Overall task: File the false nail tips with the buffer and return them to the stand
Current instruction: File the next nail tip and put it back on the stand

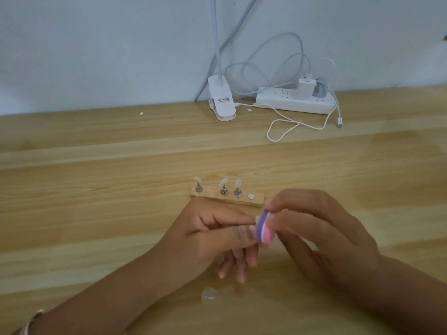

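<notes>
Left hand point(217, 234): thumb and forefinger are pinched together on a small pale nail tip point(257, 218); the other fingers point(238, 264) hang loose and point down toward the desk.
Right hand point(312, 228): the fingers are closed around the buffer point(264, 229), with the thumb on the near side and the fingertips on the top edge.
Buffer: a small block with a purple layer, a white stripe and a pink layer; its purple face is turned to the left fingers and touches the nail tip held there.
Nail tip: it shows only as a small white edge between the left fingertips and the buffer; most of it is hidden.
Stand point(227, 198): a wooden bar lying on the desk just beyond the fingers of both hands; three metal holders stand upright in it, each with a whitish tip on top; right of them one round metal spot point(251, 196) is bare.
Loose clear tip point(210, 294): it lies on the desk below the left fingers, apart from them.
Desk point(96, 189): light wood, both forearms are over it.
Far from the fingers: a white clip lamp base point(222, 100) and a white power strip point(294, 101) with cables stand by the wall.
Left wrist: a thin bracelet point(30, 321) at the lower edge.
</notes>
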A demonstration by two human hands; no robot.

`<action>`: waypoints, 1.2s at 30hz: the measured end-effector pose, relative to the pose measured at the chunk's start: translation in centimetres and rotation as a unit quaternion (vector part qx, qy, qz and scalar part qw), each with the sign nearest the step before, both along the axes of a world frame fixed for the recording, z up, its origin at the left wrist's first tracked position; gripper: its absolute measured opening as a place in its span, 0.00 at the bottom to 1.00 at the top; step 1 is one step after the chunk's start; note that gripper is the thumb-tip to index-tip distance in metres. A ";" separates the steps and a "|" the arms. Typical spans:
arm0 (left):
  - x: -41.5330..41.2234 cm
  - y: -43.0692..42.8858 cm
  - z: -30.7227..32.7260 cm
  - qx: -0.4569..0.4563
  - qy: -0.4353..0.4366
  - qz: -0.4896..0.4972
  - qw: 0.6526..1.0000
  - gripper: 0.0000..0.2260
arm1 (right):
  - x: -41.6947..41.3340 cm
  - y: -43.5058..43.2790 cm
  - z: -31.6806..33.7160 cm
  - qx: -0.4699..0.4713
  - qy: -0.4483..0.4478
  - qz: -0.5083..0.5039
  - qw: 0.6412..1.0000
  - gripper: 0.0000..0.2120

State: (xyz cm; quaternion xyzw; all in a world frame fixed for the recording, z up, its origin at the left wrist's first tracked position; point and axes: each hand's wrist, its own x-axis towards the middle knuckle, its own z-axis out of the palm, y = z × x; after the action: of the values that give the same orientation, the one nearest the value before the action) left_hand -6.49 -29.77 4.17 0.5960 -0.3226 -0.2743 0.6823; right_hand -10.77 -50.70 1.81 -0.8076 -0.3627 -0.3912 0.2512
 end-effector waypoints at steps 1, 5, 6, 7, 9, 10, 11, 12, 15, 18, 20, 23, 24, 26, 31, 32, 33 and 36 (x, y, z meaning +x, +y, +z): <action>0.1 0.1 0.0 -0.002 0.007 -0.005 1.000 0.08 | 0.2 -0.2 0.0 0.000 0.007 -0.017 1.000 0.15; 0.2 0.0 0.0 -0.007 0.026 -0.029 0.999 0.09 | 0.4 -0.4 0.5 0.041 0.014 -0.041 0.998 0.12; 0.2 -0.1 -0.1 -0.007 0.024 -0.033 0.999 0.09 | 0.0 -0.2 0.5 0.034 0.010 -0.023 0.999 0.12; 0.3 -0.2 -0.2 -0.006 0.020 -0.034 0.999 0.09 | -0.4 0.0 0.3 0.017 0.009 -0.008 1.000 0.12; 0.4 0.0 -0.3 0.003 0.010 -0.029 1.000 0.09 | -0.4 -0.1 0.2 -0.013 0.013 -0.013 1.000 0.11; 0.5 0.0 -0.4 0.006 0.012 -0.023 1.000 0.09 | -0.1 -0.4 0.2 -0.008 0.019 -0.033 0.999 0.11; 0.5 0.1 -0.4 0.007 0.018 -0.019 1.000 0.10 | 0.3 -0.5 0.2 0.008 0.022 -0.053 0.998 0.13; 0.5 0.0 -0.4 0.008 0.026 -0.020 0.999 0.10 | 0.5 -0.6 0.4 0.025 0.020 -0.061 0.998 0.14; 0.6 -0.2 -0.6 0.013 0.030 -0.030 0.999 0.12 | -0.2 -0.2 0.4 0.021 0.009 -0.013 1.000 0.15; 0.7 -0.1 -0.7 0.022 0.029 -0.043 0.998 0.13 | -0.6 -0.2 0.1 -0.049 0.015 0.005 0.999 0.13; 0.8 0.0 -0.6 0.019 0.041 -0.049 0.998 0.12 | 0.1 -0.4 0.2 -0.014 0.033 -0.030 0.999 0.12; 0.8 -0.1 -0.5 0.030 0.036 -0.055 0.997 0.12 | 0.1 -0.1 0.6 0.035 0.010 -0.039 0.999 0.13; 0.8 -0.1 -0.6 0.033 0.033 -0.057 0.997 0.13 | -0.2 0.1 0.5 0.029 0.004 -0.024 0.999 0.14; 0.8 -0.1 -0.6 0.036 0.034 -0.060 0.997 0.15 | -0.8 0.4 0.2 -0.018 0.001 0.004 1.000 0.16; 0.7 -0.1 -0.4 0.044 0.026 -0.065 0.997 0.13 | 0.4 -0.5 0.7 0.021 0.033 -0.057 0.998 0.13; 0.7 -0.2 -0.5 0.049 0.021 -0.064 0.997 0.13 | 0.2 -0.5 0.7 0.028 0.029 -0.045 0.998 0.14; 0.7 -0.2 -0.6 0.053 0.022 -0.059 0.997 0.15 | -0.3 -0.3 0.6 0.020 0.025 -0.022 0.999 0.14; 0.8 -0.2 -0.7 0.051 0.042 -0.051 0.997 0.18 | -0.8 0.0 0.3 -0.065 0.019 0.019 0.997 0.12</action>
State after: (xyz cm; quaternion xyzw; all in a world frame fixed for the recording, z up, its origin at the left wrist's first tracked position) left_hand -5.68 -30.02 3.49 0.6011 -0.3092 -0.3493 0.6489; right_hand -11.60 -50.73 2.13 -0.8225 -0.3980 -0.3466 0.2119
